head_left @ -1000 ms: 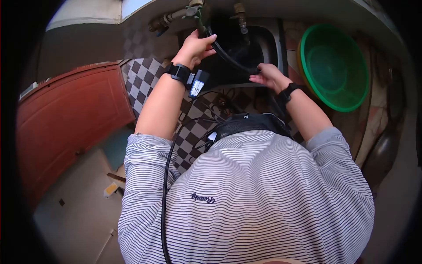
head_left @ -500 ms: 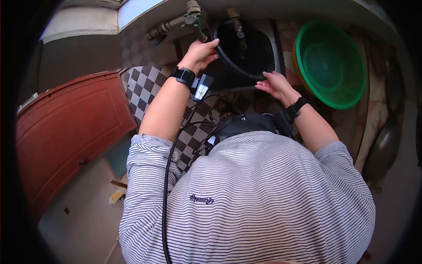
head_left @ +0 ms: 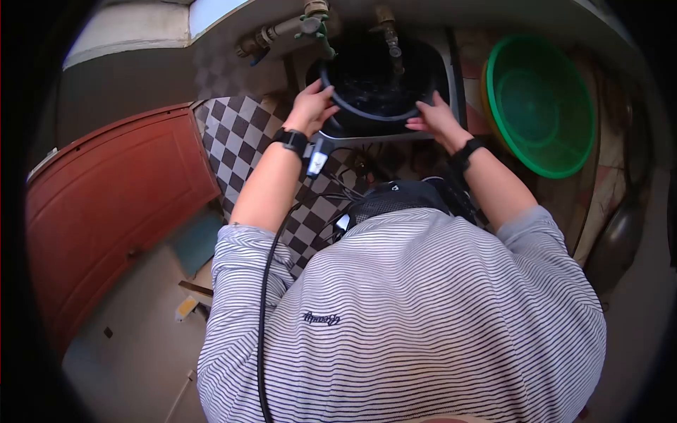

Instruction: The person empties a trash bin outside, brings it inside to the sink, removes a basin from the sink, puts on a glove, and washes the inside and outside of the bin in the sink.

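Observation:
My left hand (head_left: 312,107) grips the left part of a round black basin's rim (head_left: 372,115), thumb on top and fingers beneath. On the basin's near right side, my right hand (head_left: 438,118) holds the same rim between thumb and fingers. The basin sits in or just over a dark sink with a pale edge (head_left: 384,136); whether it rests on the bottom is hidden. Above it a metal tap (head_left: 393,44) points down into the basin. The inside is dark with some shiny marks, and I cannot tell if it holds water.
A large green plastic basin (head_left: 543,106) stands at the right. Pipes with a green-handled valve (head_left: 312,27) run along the wall at the upper left. A red door panel (head_left: 120,204) is on the left, near the checkered tiles (head_left: 236,144). A black cable (head_left: 264,324) hangs down my front.
The black basin has shifted left and its near rim now runs more level. My left hand has come lower and a little left with it; my right hand has risen slightly.

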The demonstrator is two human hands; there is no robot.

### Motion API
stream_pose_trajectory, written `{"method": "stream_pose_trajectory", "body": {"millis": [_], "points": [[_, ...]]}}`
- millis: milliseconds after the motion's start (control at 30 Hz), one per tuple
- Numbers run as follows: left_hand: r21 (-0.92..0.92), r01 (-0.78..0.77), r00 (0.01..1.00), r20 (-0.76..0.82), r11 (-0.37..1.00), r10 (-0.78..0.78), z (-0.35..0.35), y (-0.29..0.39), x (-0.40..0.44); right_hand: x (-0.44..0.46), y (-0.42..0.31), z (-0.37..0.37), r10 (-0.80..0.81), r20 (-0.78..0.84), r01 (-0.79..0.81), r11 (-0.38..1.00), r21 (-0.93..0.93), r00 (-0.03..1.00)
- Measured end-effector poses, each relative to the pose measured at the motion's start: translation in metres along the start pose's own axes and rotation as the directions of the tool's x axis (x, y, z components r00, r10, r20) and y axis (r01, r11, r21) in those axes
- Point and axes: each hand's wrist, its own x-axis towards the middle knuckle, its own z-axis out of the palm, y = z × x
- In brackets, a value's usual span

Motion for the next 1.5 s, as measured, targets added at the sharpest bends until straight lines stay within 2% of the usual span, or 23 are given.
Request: {"method": "stream_pose_trajectory", "body": {"millis": [133, 233, 367, 433, 500, 567, 633, 667, 733, 833, 900, 933, 967, 1033, 1067, 1100, 1167, 1200, 1267, 1300, 1367, 1433, 1500], "points": [[-0.035, 0.021, 1.0, 0.004, 0.999, -0.021, -0.014, 0.002, -0.006, 0.002, 0.005, 0.008, 0.01, 0.012, -0.01, 1.0, -0.007, 1.0], [0.046, 0.004, 0.991, 0.135, 0.999, -0.01, 0.018, -0.005, 0.001, 0.014, 0.011, -0.023, 0.004, 0.06, -0.002, 0.999, -0.035, 0.998], [0.061, -0.003, 0.998, -0.068, 0.998, 0.007, -0.012, 0.006, -0.008, 0.013, 0.01, 0.013, 0.015, 0.051, -0.017, 0.999, 0.039, 0.999], [-0.029, 0.0, 1.0, 0.017, 1.0, 0.0, -0.028, 0.012, -0.008, 0.012, 0.005, 0.031, -0.03, 0.062, 0.032, 0.999, -0.037, 0.998], [-0.007, 0.01, 0.999, 0.039, 1.0, -0.01, -0.015, 0.011, -0.012, -0.003, 0.002, 0.016, 0.082, 0.011, -0.082, 0.996, 0.028, 0.997], [0.115, -0.03, 0.989, 0.148, 0.993, 0.013, 0.014, 0.001, -0.004, 0.002, 0.022, -0.025, 0.006, 0.049, -0.005, 1.0, -0.026, 0.999], [0.109, -0.004, 0.981, 0.192, 0.994, -0.017, 0.034, -0.001, -0.005, -0.005, 0.022, -0.036, 0.073, -0.001, -0.073, 0.997, 0.022, 0.997], [0.171, -0.038, 0.985, 0.174, 0.985, 0.008, 0.023, -0.004, 0.004, -0.008, 0.023, -0.03, 0.085, -0.001, -0.085, 0.996, 0.025, 0.996], [0.088, 0.007, 0.997, 0.07, 0.996, -0.013, -0.003, 0.002, 0.002, -0.003, 0.014, 0.002, 0.073, 0.003, -0.073, 0.997, 0.023, 0.997], [0.001, 0.059, 0.998, 0.033, 0.998, -0.059, -0.023, 0.009, -0.009, 0.008, 0.005, 0.025, 0.018, 0.023, -0.017, 0.999, -0.044, 1.0], [-0.012, 0.033, 0.997, 0.066, 0.999, -0.032, -0.019, -0.003, 0.001, 0.012, 0.004, 0.004, 0.098, 0.037, -0.095, 0.993, -0.069, 0.994], [0.034, 0.01, 0.994, 0.107, 0.999, -0.013, -0.01, -0.009, 0.006, 0.021, 0.009, -0.018, 0.132, 0.135, -0.113, 0.983, -0.144, 0.982], [0.075, 0.019, 0.994, 0.108, 0.997, -0.027, -0.001, -0.01, 0.008, 0.014, 0.003, -0.028, 0.154, 0.025, -0.14, 0.947, -0.288, 0.988], [0.078, 0.0, 0.994, 0.112, 0.997, -0.009, -0.002, -0.012, 0.008, -0.001, -0.03, -0.033, -0.156, -0.086, 0.034, 0.641, -0.767, 0.984], [0.077, 0.005, 0.994, 0.11, 0.997, -0.013, -0.005, -0.013, 0.005, 0.009, -0.039, -0.034, -0.52, 0.065, 0.295, 0.374, -0.879, 0.852], [0.086, 0.012, 0.995, 0.102, 0.996, -0.021, -0.01, -0.01, 0.001, 0.019, -0.05, -0.034, -0.762, 0.278, 0.44, 0.011, -0.898, 0.586], [0.097, 0.012, 0.995, 0.094, 0.995, -0.021, -0.012, -0.004, -0.003, -0.004, -0.097, 0.012, -0.793, 0.467, 0.51, -0.237, -0.827, 0.39], [0.051, 0.024, 0.993, 0.111, 0.998, -0.029, -0.012, -0.003, -0.005, -0.003, -0.108, 0.028, -0.795, 0.468, 0.51, -0.238, -0.826, 0.386], [0.009, 0.033, 0.991, 0.127, 0.999, -0.034, -0.008, 0.001, -0.005, 0.015, -0.127, 0.049, -0.539, 0.718, 0.425, -0.579, -0.695, 0.44], [0.0, -0.007, 0.991, 0.132, 1.0, 0.007, -0.006, 0.002, -0.004, 0.023, -0.129, 0.053, -0.54, 0.719, 0.426, -0.579, -0.695, 0.438], [-0.012, -0.05, 0.99, 0.129, 0.999, 0.051, -0.004, 0.0, -0.002, 0.035, -0.124, 0.057, -0.414, 0.775, 0.304, -0.75, -0.587, 0.477], [-0.017, -0.062, 0.99, 0.122, 0.998, 0.064, 0.001, 0.016, -0.012, 0.028, -0.133, 0.056, -0.432, 0.782, 0.358, -0.715, -0.601, 0.449], [0.01, -0.067, 0.993, 0.098, 0.998, 0.066, 0.003, 0.025, -0.024, 0.028, -0.131, 0.058, -0.268, 0.827, 0.316, -0.831, -0.458, 0.495]]}}
